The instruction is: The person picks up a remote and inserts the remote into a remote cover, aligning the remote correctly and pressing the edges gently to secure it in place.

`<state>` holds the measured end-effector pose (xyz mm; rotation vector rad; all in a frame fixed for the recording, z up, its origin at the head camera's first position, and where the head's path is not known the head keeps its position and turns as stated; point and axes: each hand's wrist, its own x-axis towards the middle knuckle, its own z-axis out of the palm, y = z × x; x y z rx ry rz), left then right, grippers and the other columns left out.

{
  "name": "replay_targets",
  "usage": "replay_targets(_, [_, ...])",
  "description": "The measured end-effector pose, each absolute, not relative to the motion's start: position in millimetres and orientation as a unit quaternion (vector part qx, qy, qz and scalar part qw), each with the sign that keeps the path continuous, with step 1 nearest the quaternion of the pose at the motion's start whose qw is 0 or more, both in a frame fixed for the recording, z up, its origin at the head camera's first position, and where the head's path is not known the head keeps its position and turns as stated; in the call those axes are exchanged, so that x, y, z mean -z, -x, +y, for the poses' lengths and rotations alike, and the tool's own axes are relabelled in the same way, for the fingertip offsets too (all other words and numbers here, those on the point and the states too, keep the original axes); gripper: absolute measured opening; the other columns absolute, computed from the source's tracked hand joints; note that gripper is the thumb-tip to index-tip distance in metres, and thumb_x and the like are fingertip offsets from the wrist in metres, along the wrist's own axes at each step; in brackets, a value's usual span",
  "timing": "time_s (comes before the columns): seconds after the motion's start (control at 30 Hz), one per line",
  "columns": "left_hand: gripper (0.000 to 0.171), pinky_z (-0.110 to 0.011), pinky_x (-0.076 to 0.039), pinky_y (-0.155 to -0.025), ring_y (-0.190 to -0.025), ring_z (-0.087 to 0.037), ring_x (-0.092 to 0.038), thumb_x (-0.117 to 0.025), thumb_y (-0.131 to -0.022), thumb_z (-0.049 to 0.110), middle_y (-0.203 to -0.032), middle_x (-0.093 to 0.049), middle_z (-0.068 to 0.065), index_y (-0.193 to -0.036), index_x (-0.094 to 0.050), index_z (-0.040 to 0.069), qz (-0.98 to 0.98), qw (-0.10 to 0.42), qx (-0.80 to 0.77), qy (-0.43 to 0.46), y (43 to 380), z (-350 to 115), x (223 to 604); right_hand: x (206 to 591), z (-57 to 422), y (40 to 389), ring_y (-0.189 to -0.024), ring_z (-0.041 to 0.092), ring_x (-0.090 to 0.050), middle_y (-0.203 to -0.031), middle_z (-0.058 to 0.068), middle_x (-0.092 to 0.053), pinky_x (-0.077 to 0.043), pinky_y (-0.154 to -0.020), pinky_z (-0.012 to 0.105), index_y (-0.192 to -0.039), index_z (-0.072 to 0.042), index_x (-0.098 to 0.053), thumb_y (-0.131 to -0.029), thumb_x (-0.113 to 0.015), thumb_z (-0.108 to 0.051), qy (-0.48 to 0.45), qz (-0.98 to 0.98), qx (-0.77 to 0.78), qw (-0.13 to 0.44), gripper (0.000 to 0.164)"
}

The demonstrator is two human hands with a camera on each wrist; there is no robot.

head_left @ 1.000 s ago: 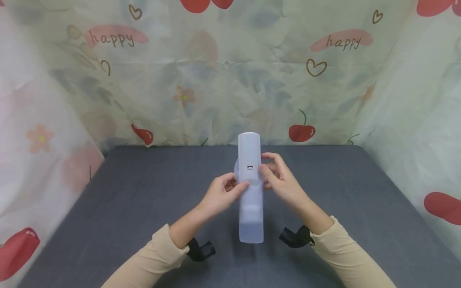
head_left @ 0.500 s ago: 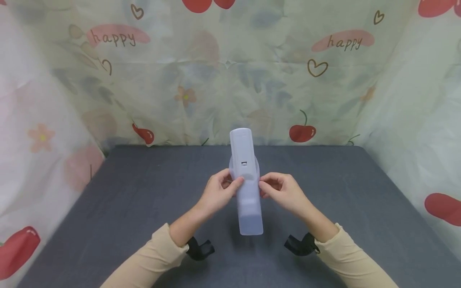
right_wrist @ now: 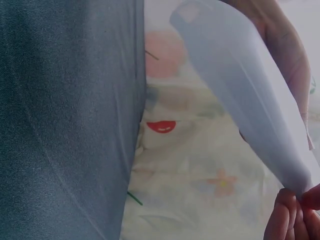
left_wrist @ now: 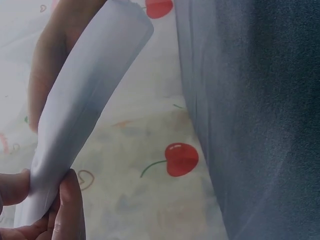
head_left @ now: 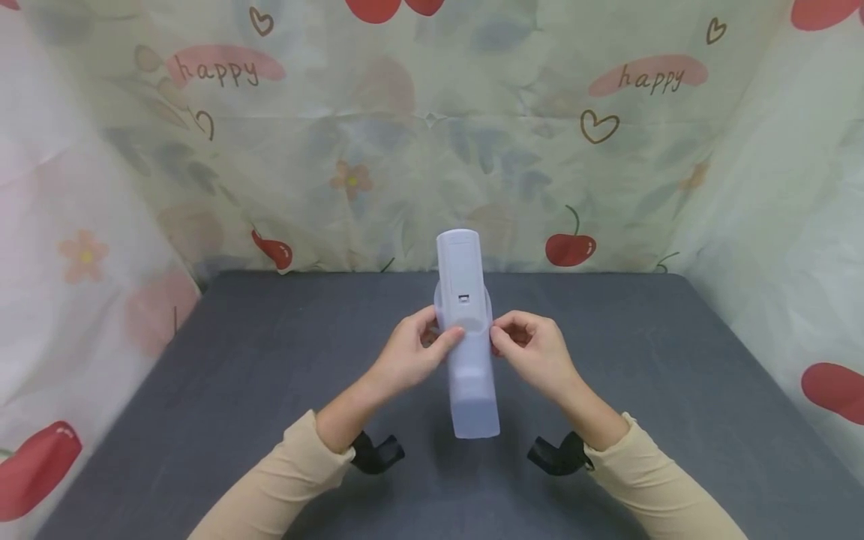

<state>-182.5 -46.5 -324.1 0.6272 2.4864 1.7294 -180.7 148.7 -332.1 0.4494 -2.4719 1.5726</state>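
A long pale-lavender plastic device (head_left: 470, 367) is held up over the table, slightly tilted, with its top end farther away. Its facing side has a small rectangular slot, and part of a rounded piece shows behind the middle. My left hand (head_left: 417, 351) grips its left side, thumb on the facing side and fingers behind. On the opposite edge, my right hand (head_left: 536, 351) pinches it between thumb and curled fingers. The left wrist view shows the device (left_wrist: 82, 95) slanting upward from the fingertips. Its smooth side (right_wrist: 240, 85) fills much of the right wrist view. The far side is mostly hidden.
A dark grey cloth-covered table (head_left: 283, 345) lies beneath the hands. Patterned fabric curtains (head_left: 432, 150) with cherries and hearts enclose the back and both sides. Black curved wrist mounts (head_left: 559, 455) hang from both sleeve cuffs.
My right hand has slid down the device's right edge from higher up, and its fingers have curled in. The device has tilted slightly and risen a little. My left hand keeps its hold.
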Motion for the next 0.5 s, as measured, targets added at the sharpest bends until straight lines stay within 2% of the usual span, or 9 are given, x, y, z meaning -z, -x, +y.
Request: replay_targets(0.5, [0.036,-0.026,-0.054,-0.062,-0.076,-0.020,-0.064,-0.059,-0.092,0.017,-0.106,-0.065,-0.019,-0.124,-0.052,0.000,0.801,0.016,-0.559,-0.215,179.0,-44.6,336.3,333.1,143.4,182.0,-0.061,0.004,-0.056,-0.081,0.020,-0.066,-0.050,-0.061,0.018,-0.090,0.007,-0.066,-0.088,-0.057,-0.001,-0.131,-0.834,-0.528,0.090,0.013])
